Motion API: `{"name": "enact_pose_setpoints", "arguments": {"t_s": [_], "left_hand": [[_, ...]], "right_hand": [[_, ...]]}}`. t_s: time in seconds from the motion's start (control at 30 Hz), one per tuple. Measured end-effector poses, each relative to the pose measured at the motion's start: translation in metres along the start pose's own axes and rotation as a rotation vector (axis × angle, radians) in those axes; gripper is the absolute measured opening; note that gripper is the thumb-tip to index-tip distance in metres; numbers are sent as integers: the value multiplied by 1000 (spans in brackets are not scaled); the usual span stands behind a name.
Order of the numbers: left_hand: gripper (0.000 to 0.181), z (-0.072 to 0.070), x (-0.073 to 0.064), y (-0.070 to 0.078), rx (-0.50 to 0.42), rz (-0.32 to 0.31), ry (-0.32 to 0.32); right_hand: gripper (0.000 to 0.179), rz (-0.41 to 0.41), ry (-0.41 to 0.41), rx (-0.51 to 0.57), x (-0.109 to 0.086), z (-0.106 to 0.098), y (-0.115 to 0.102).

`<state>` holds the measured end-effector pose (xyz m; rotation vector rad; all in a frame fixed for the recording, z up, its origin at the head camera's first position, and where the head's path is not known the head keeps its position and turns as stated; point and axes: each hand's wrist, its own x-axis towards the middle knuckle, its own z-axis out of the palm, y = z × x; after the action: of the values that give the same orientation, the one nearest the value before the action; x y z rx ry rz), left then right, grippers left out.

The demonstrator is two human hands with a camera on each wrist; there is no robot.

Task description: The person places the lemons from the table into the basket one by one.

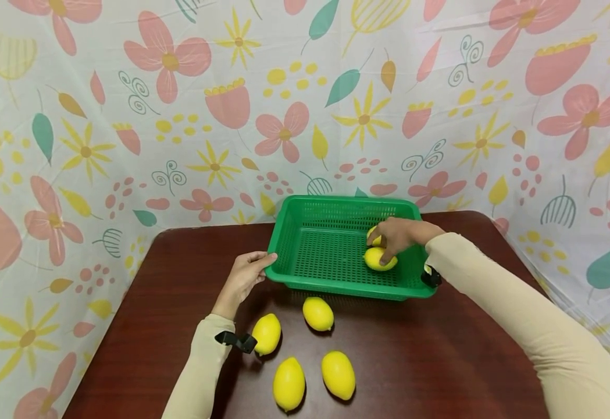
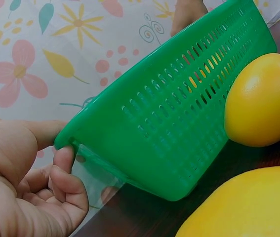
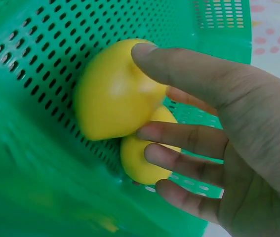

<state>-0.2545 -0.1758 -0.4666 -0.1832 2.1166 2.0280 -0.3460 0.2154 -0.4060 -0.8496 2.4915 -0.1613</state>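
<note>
Standing on a dark brown table (image 1: 441, 361), toward its far edge: one green perforated plastic basket (image 1: 331, 250), open side up. Left hand (image 1: 243, 278): grip closed on the basket's near-left rim, thumb over the top edge and fingers (image 2: 63, 190) curled beneath it, as the left wrist view shows. Right hand (image 1: 400, 235): reaching down inside the basket at its right side, thumb and fingers (image 3: 189, 138) wrapped about a yellow lemon (image 3: 112, 89), grasping it; this held lemon (image 1: 380, 259) sits low against the basket's floor and perforated wall. Second lemon in the basket (image 3: 142, 158): directly behind the first, touching it, mostly covered by the hand. Loose lemons on the table, four in number, all in front of the basket: one (image 1: 317, 313) just beside the basket's near wall; one (image 1: 266, 333) to its left, next to the left wrist; two more (image 1: 289, 383) (image 1: 338, 375) side by side nearer the table's front edge. Both arms: long beige sleeves, a black strap at each wrist. Backdrop: white cloth (image 1: 127, 116) printed with pink flowers, yellow blossoms and teal leaves, hung behind and at both sides of the table.
</note>
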Motion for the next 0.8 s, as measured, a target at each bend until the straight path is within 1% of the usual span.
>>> {"name": "enact_pose_setpoints", "arguments": {"t_s": [0.07,0.17,0.3,0.5,0.57,0.63,0.73,0.8], "left_hand": [[42,0,0,0,4,4,4],[44,0,0,0,6,9,8],[44,-1,1,2,8,10,11],[48,0,1,3,10,5,3],[49,1,1,3,8,3,2],[49,1,1,2,5,-3,4],[49,1,0,0,5,-7,6],[48,1,0,-1,5,-8,7]], "right_hand": [[66,4,-5,-22,-2,-2,-2],[63,6,14,-19,-6,-8,-6],[60,-19,72,26,-14,-15,-10],[59,-55,182,47,-32,-23,-15],[57,-71,238,51,-38,-22,-16],[55,-79,322,53,-44,-20,-19],[48,-79,484,51,-52,-12,-24],[45,-67,594,69,-58,-5,-30]]}}
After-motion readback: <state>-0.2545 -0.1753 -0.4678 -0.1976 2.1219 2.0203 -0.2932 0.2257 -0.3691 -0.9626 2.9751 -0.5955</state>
